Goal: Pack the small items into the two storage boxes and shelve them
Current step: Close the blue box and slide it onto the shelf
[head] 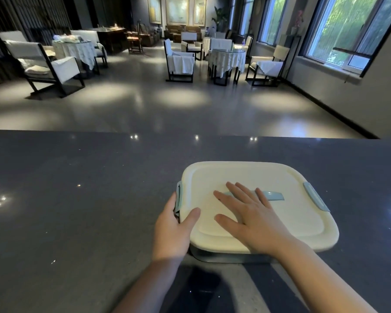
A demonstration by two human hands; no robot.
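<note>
One storage box (257, 206) (lid on), two blue side latches (316, 196), one lid handle (273, 196), two hands (255, 219).

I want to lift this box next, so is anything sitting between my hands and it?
Nothing visible. Your right hand lies flat on the lid, across its blue handle, and your left hand grips the box's left edge by the clip.

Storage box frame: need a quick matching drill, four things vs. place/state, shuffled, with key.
Things:
1. left hand
2. right hand
3. right latch
4. lid

Places/states:
A. closed on the box, cream-coloured
B. flat on the lid, fingers spread over the blue handle
C. untouched, on the box's right edge
D. gripping the box's left edge at the latch

Pairs: 1-D, 2-B, 3-C, 4-A
</note>
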